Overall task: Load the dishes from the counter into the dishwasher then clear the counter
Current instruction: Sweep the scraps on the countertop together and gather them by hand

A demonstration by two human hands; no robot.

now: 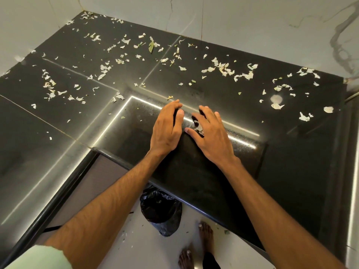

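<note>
Both hands meet at the centre of the frame on the black counter (pixel 291 152). The left hand (pixel 167 127) stands on edge, fingers curved like a wall and holding nothing. The right hand (pixel 210 133) arches over a small heap of scraps (pixel 198 128), fingers spread, raking rather than pinching. One black bag (pixel 161 210) sits on the floor under the counter edge, likely to catch the heap. No dishes show. Loose scraps, too many to count, litter the upper half; two bare feet (pixel 206 235) stand lower centre

Veined white wall tiles (pixel 252 26), pale glossy floor (pixel 147 249).
</note>
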